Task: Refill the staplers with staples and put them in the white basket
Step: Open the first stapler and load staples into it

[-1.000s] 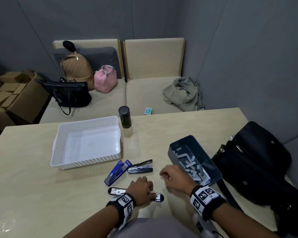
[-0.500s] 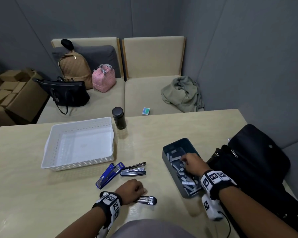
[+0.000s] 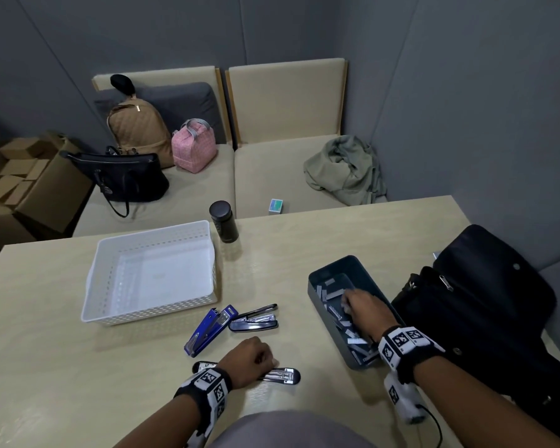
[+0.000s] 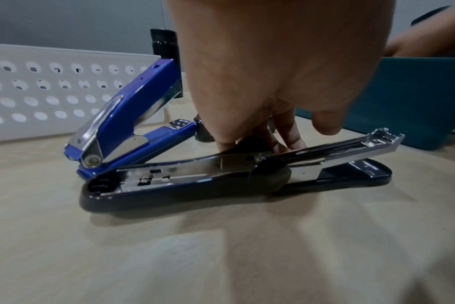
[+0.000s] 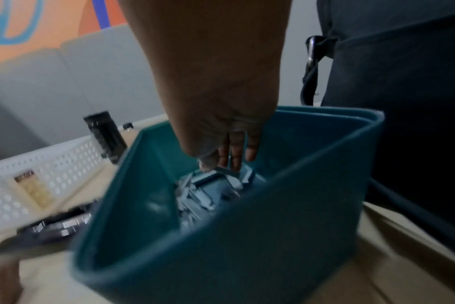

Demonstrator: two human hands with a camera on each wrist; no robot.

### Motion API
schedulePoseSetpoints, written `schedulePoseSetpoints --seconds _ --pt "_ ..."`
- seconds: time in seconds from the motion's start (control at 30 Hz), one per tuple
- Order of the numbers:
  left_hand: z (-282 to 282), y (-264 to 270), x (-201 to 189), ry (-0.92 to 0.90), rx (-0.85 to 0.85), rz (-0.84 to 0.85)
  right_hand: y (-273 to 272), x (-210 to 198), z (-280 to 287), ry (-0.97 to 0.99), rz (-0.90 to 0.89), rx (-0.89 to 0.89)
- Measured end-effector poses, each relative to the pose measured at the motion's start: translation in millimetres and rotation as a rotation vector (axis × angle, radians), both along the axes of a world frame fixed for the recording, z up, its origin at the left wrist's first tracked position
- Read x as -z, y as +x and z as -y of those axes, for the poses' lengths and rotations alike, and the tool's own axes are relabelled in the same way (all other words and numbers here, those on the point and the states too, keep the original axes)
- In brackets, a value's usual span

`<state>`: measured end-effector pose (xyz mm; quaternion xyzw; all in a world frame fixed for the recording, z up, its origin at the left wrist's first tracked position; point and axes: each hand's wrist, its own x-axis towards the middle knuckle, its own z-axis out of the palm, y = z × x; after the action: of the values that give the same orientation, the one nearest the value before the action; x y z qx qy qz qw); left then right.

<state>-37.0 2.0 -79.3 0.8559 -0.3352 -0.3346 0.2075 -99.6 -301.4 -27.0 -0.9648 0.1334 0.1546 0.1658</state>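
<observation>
Staplers lie low in the middle of the head view, and my left hand [image 3: 251,358] rests on the nearest one, a black stapler [image 4: 221,176] swung fully open and flat on the table [image 3: 46,367]. My fingers [image 4: 288,131] curl down over its hinge and hold it there, its metal staple channel pointing toward the right of the frame. My right hand [image 3: 364,310] is down inside the dark teal bin [image 5: 247,236] at the lower right, fingertips [image 5: 234,156] pointing down onto the loose staple strips [image 5: 208,185]; I cannot tell whether I have one pinched, because the wrist view is blurred. Just above my left hand a blue stapler [image 3: 209,329] lies part open, and touching its upper end is a dark stapler [image 3: 254,320], also part open. Above them, left of centre, sits the white basket [image 3: 149,313], nothing in it. A black flask [image 3: 223,221] stands at its upper right corner. A black bag [image 3: 498,302] rests on the table beside the bin at the right edge.
</observation>
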Motion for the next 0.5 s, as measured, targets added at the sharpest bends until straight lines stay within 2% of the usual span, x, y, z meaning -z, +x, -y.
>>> schedulePoseSetpoints --seconds 0.13,0.23,0.33,0.43,0.5 --pt "-3.2 0.7 1.6 -0.003 0.028 -0.016 10.3 -30.7 -16.3 0.225 0.342 0.234" --pt "-8.0 0.7 3.6 0.003 0.035 -0.013 19.6 -58.8 -44.2 0.384 0.479 0.212" --pt "-16.1 -0.5 4.4 0.002 0.036 0.006 20.2 -67.8 -84.5 0.394 0.405 -0.009" --pt "-24.7 -1.4 2.6 0.018 0.034 0.030 18.3 -47.2 -118.2 0.265 0.229 -0.213" --pt "-32.3 -1.3 0.8 0.040 0.037 0.031 13.7 -24.3 -132.2 0.221 0.064 -0.272"
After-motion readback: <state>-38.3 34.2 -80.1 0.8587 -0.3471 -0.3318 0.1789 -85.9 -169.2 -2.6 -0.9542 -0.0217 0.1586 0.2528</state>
